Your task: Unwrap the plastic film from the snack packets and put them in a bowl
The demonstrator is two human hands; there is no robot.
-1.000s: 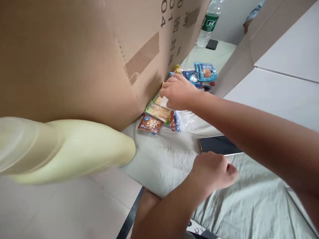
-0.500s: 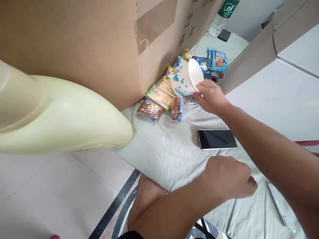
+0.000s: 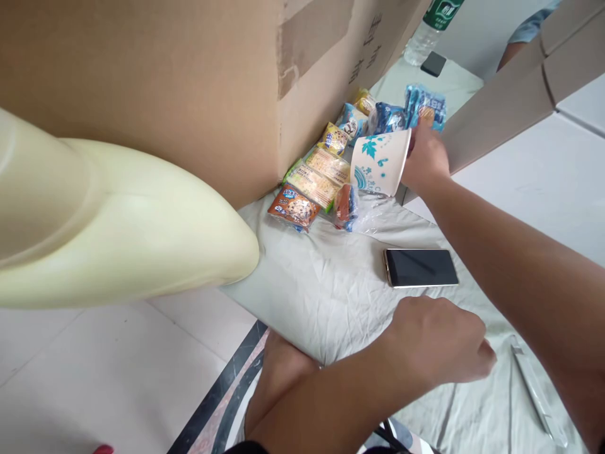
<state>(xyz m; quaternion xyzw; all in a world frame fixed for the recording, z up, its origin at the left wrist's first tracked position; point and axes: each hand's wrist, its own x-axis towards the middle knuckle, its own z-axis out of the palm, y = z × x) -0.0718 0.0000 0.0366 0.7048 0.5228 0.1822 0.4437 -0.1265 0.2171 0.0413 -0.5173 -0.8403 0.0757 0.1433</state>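
In the head view, the right hand (image 3: 429, 157) has its fingers closed on the rim of a tilted paper cup (image 3: 378, 165) near snack packets (image 3: 314, 184). The left hand (image 3: 435, 340) makes a fist near the phone (image 3: 422, 268), its fingers curled in.

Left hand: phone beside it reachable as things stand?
Likely yes: the phone lies just past the left hand, only sheet showing between; that hand looks curled, so it would probably need opening first.
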